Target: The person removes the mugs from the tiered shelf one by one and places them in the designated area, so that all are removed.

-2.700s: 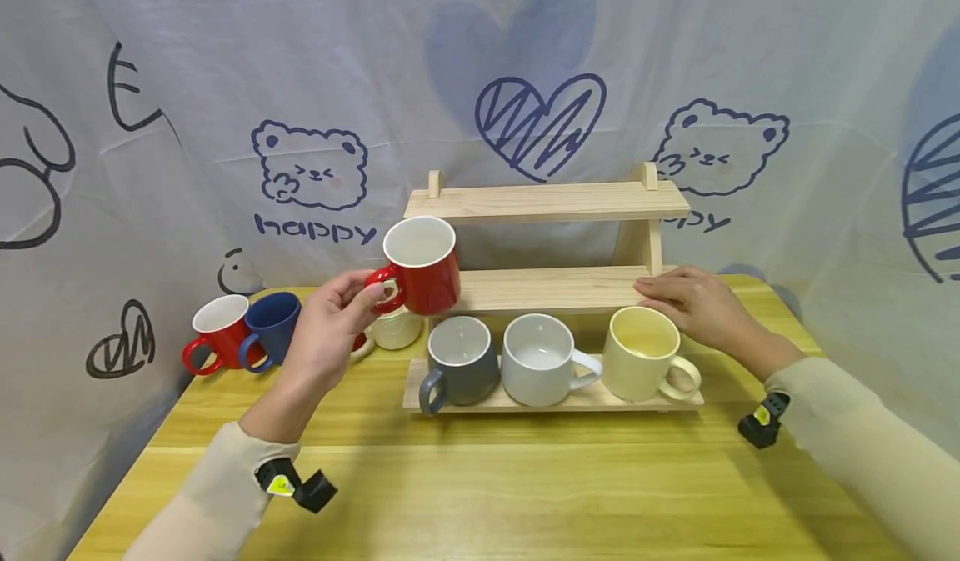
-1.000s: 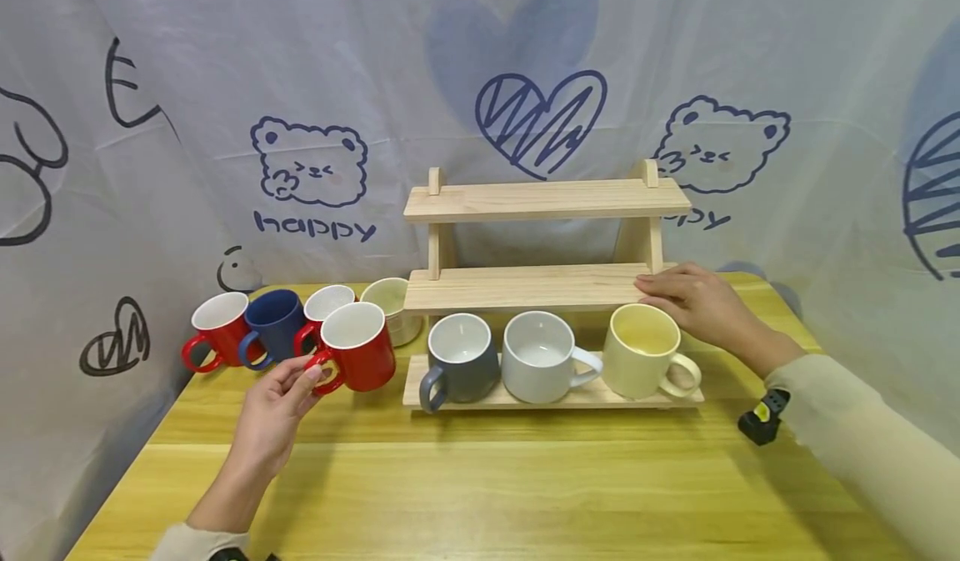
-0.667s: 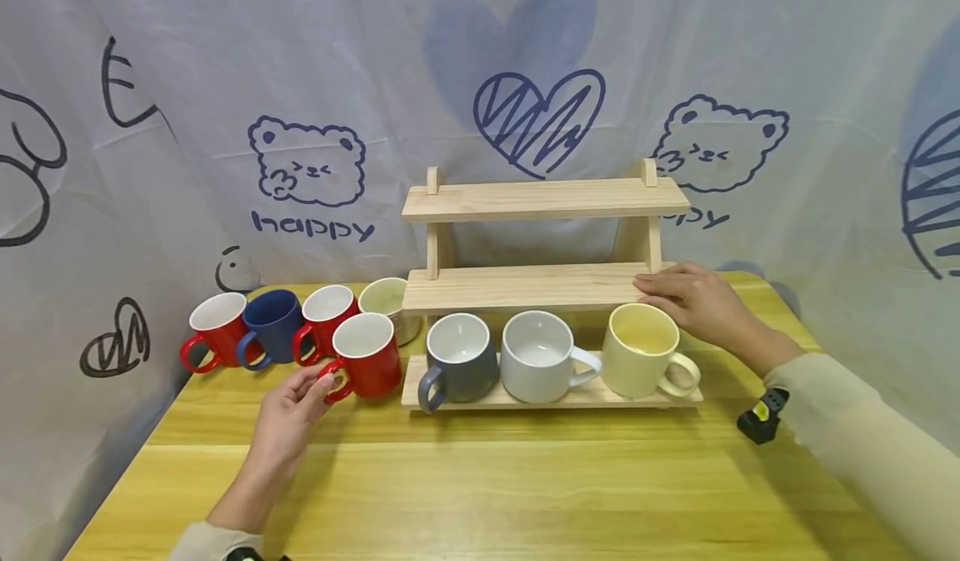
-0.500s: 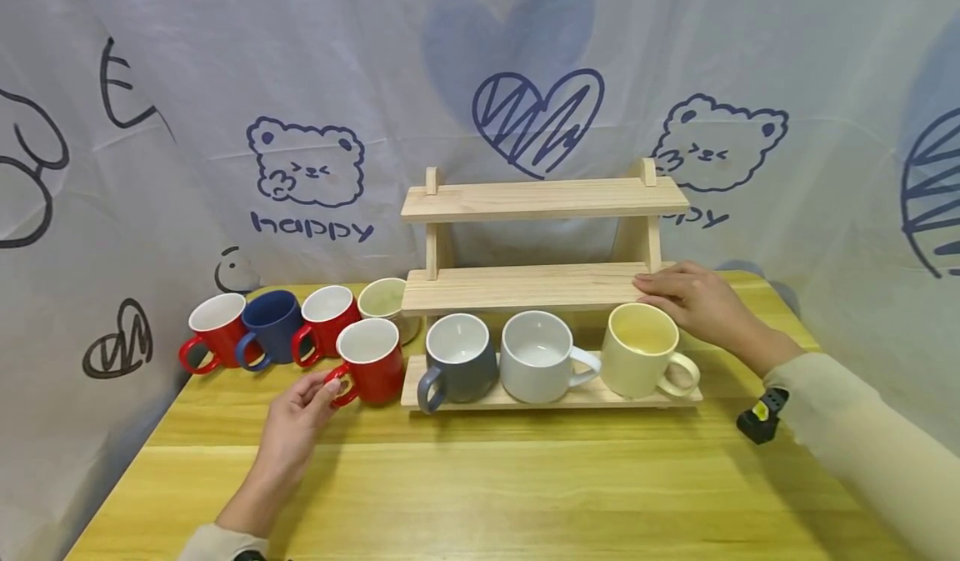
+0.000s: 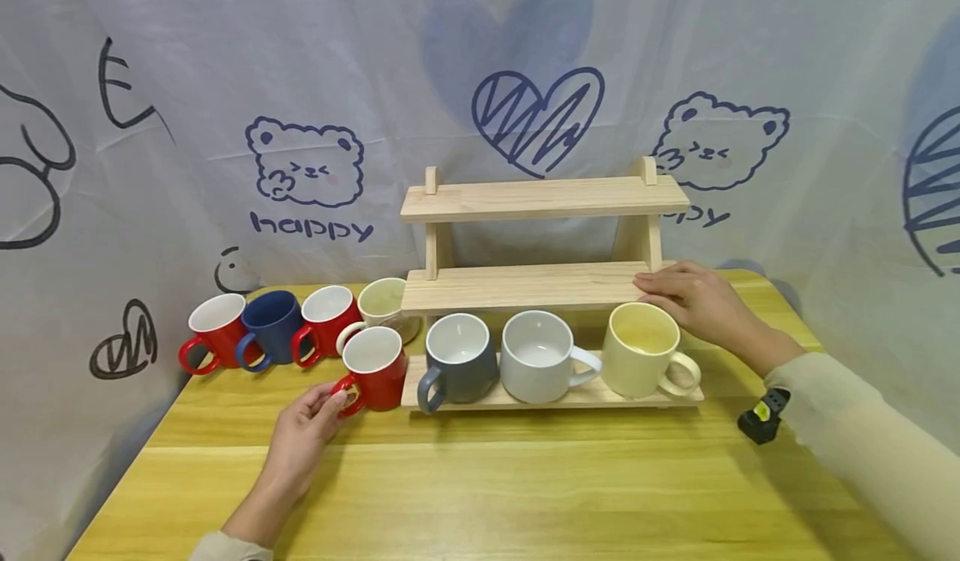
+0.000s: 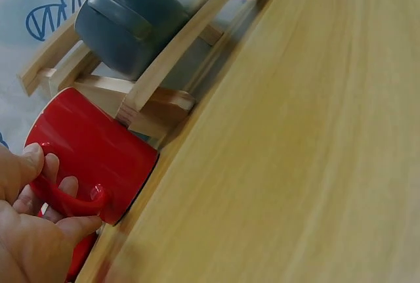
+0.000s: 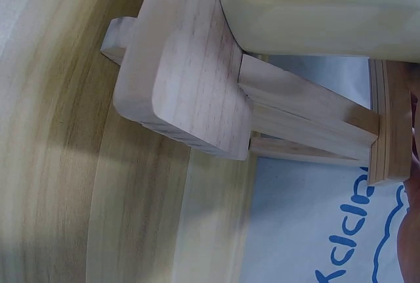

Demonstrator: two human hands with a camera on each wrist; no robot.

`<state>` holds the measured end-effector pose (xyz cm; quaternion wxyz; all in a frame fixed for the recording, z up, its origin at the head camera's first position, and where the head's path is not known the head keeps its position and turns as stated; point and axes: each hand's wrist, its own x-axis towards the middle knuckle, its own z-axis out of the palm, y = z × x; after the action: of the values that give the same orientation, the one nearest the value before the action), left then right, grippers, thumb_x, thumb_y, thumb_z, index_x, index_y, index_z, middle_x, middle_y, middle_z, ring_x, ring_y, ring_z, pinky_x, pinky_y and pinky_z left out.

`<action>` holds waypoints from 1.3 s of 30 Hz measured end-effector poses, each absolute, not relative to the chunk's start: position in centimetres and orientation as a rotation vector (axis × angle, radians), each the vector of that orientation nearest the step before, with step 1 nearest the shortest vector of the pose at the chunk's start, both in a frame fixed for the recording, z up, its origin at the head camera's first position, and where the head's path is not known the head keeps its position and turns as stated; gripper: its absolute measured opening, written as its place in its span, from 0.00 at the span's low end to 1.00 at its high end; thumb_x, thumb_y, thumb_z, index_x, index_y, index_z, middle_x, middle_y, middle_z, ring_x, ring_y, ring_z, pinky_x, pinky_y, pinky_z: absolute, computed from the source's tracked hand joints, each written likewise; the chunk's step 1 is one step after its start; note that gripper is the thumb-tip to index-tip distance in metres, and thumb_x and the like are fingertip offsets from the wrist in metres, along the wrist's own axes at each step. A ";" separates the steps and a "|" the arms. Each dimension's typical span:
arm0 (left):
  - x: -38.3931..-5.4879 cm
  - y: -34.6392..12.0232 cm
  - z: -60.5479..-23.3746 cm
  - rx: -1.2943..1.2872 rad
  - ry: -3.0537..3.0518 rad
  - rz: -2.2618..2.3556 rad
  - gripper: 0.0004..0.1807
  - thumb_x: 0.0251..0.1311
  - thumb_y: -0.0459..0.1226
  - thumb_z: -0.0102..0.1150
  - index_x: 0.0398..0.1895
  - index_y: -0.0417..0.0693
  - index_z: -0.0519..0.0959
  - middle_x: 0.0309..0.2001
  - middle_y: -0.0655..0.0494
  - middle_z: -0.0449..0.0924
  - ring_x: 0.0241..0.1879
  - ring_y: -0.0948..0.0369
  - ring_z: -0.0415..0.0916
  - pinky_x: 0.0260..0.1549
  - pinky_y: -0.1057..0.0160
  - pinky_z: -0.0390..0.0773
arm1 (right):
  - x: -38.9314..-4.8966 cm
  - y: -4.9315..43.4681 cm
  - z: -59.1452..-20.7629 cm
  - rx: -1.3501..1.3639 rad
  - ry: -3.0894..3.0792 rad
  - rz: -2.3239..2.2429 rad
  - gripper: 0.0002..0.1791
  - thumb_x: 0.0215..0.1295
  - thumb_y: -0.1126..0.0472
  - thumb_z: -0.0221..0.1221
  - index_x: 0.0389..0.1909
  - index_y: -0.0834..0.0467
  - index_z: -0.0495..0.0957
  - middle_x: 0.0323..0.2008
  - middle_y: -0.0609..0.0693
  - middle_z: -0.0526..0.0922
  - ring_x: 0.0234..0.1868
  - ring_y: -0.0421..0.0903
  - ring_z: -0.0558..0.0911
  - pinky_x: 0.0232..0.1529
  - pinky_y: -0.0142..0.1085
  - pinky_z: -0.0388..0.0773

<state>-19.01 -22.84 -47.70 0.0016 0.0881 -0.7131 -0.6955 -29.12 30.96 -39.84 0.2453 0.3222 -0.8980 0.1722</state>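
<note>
Pinching the handle of the red mug, your left hand works nearest to you, thumb and fingers closed on the loop and palm turned inward. You have this mug upright at the front left end of the wooden rack; contact between its base and the desk is not clear.

Note the surrounding items. The grey mug sits just right of the held mug, handle pointing toward you, and limits clearance on that side. The white mug and the yellow mug continue the row along the rack's lowest shelf, handles to the right. Close behind the held mug stands the cream mug, partly hidden by it. To that mug's left, you have another red mug, the blue mug and the outermost red mug in a close line.

Your right hand holds the right end of the middle shelf, behind the yellow mug, with fingers bent over the board; the underside of this grip is hidden from you.

The desk has yellowish wood grain. Beyond it hangs a pale cloth printed with bears, hearts and lettering.
</note>
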 end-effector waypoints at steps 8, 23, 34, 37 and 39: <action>-19.1 -23.5 -48.2 0.206 -2.312 -2.138 0.27 0.68 0.42 0.58 0.61 0.30 0.70 0.47 0.53 0.81 0.47 0.64 0.79 0.49 0.65 0.79 | -29.2 31.1 -40.0 0.860 -2.484 0.480 0.18 0.59 0.64 0.67 0.51 0.59 0.84 0.49 0.54 0.84 0.50 0.56 0.79 0.49 0.56 0.75; -20.3 -25.0 -46.3 -0.098 -2.689 -1.404 0.26 0.65 0.50 0.61 0.59 0.42 0.76 0.55 0.46 0.77 0.55 0.51 0.74 0.51 0.68 0.77 | -29.2 31.1 -40.1 0.868 -2.466 0.479 0.17 0.59 0.64 0.67 0.50 0.59 0.84 0.49 0.54 0.84 0.50 0.55 0.79 0.51 0.55 0.74; -20.3 -24.3 -43.3 -0.423 -2.649 -0.777 0.24 0.64 0.49 0.62 0.57 0.45 0.77 0.58 0.44 0.73 0.59 0.44 0.67 0.54 0.34 0.68 | -29.2 31.0 -40.0 0.844 -2.490 0.467 0.17 0.59 0.64 0.67 0.50 0.59 0.84 0.50 0.53 0.84 0.50 0.55 0.79 0.50 0.55 0.75; -20.2 -23.3 -42.8 -0.532 -2.591 -0.699 0.24 0.61 0.47 0.65 0.57 0.45 0.77 0.58 0.45 0.73 0.59 0.46 0.67 0.54 0.36 0.70 | -29.1 30.8 -39.8 0.842 -2.497 0.471 0.17 0.59 0.64 0.67 0.51 0.58 0.84 0.49 0.53 0.84 0.50 0.55 0.79 0.50 0.55 0.75; -20.2 -22.6 -42.6 -0.603 -2.548 -0.670 0.25 0.59 0.45 0.67 0.57 0.45 0.78 0.57 0.46 0.74 0.59 0.47 0.68 0.54 0.39 0.71 | -29.1 30.9 -39.8 0.841 -2.501 0.476 0.17 0.59 0.63 0.67 0.51 0.58 0.84 0.49 0.53 0.84 0.50 0.55 0.79 0.50 0.55 0.75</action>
<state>-20.16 -22.61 -42.57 0.2177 -0.2178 -0.9201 -0.2420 -29.06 30.87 -39.76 0.2281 0.3053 -0.9082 0.1729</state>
